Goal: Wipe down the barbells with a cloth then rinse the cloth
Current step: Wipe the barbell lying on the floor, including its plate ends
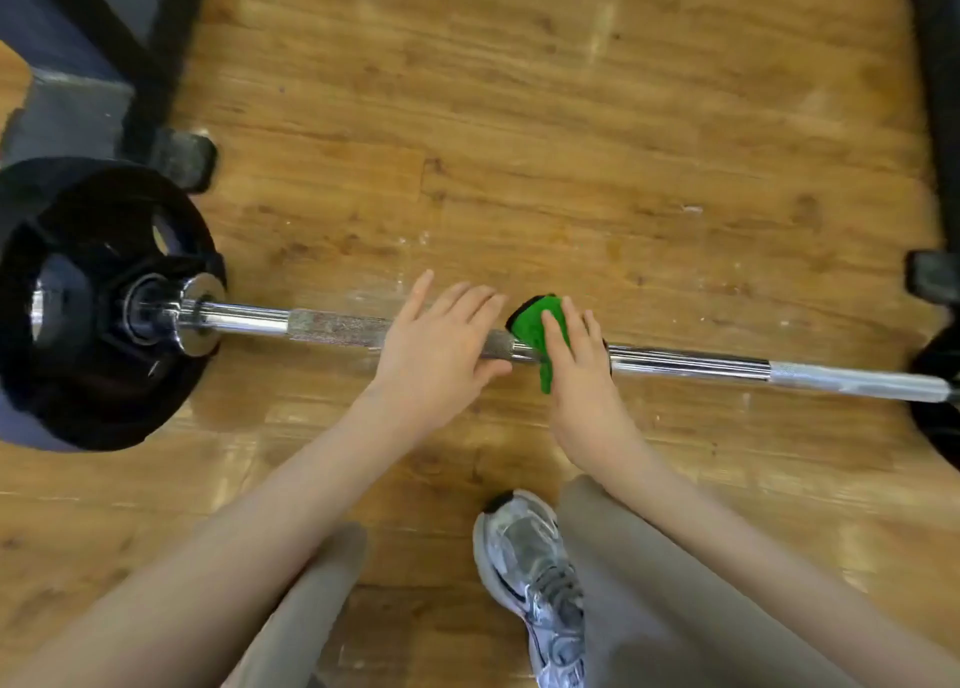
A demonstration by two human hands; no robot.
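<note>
A chrome barbell lies across the wooden floor, with a black weight plate on its left end. Another dark plate shows partly at the right edge. My left hand rests on the middle of the bar with its fingers straight. Just to its right, my right hand presses a green cloth onto the bar, fingers laid over the cloth. Part of the cloth hangs below the bar.
Black rack legs with rubber feet stand at the back left and at the right edge. My grey sneaker and trouser legs sit close behind the bar. Wooden floor stretches beyond the bar.
</note>
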